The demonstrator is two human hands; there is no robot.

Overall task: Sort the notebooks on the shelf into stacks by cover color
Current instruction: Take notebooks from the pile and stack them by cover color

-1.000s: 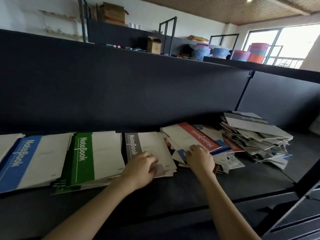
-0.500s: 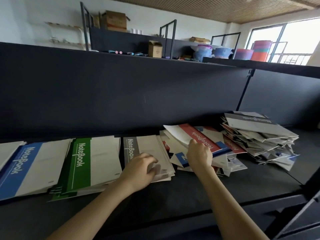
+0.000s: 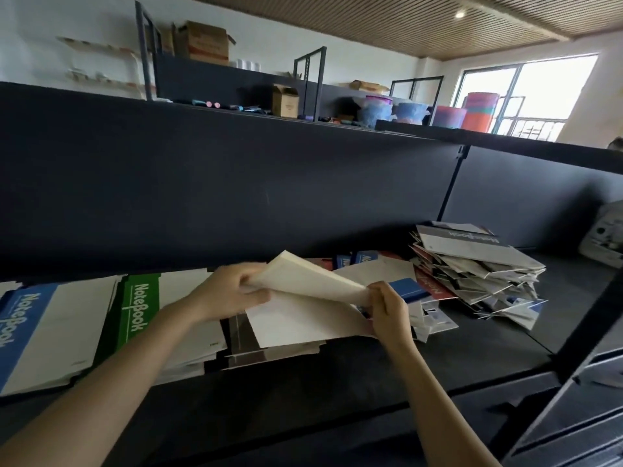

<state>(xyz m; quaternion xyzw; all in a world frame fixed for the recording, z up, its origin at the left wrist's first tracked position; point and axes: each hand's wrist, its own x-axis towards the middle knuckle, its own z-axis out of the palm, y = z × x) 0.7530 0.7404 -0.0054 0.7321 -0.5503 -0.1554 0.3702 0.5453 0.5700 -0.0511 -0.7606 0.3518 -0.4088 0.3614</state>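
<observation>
Sitting on the black shelf (image 3: 337, 375): blue notebook stack (image 3: 37, 332) at far left, green notebook stack (image 3: 138, 311) just right of it, grey notebook stack (image 3: 242, 345) next, partly covered. Lying further right: loose red and blue notebooks (image 3: 421, 291), then an untidy heap (image 3: 472, 264) topped by a grey cover. Pinching the left edge of a raised notebook (image 3: 303, 288) with the left hand (image 3: 229, 294), fingers curled round it; gripping its right edge with the right hand (image 3: 387, 308). Hanging tilted over the grey stack, between both hands. Showing only a plain cream side, cover colour hidden; bending slightly.
</observation>
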